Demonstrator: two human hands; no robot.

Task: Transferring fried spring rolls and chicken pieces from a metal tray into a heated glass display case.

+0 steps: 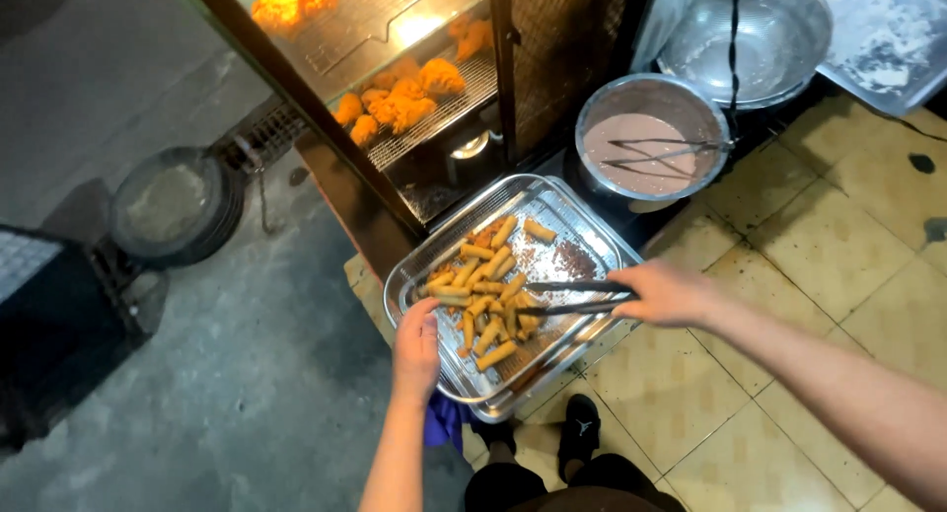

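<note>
Left hand (416, 349) gripping tray (592, 238) rim, right hand (666, 293) clenching tongs (577, 297); could tip, spilling fried rolls (483, 295) onto floor (789, 275).

Metal tray (567, 208) is the landmark, full of fried rolls (483, 295) lying on its wire rack. Left hand (417, 346) grips the tray's near-left rim. Right hand (663, 293) at the tray's right edge holds metal tongs (577, 297), tips over the rolls. Beyond the tray, a pot of pinkish batter (646, 147) with another pair of tongs resting in it. Up-left of the tray, a glass warmer cabinet (395, 78) with fried chicken (404, 100) on racks. Tiled floor (789, 275) right of the tray.
</note>
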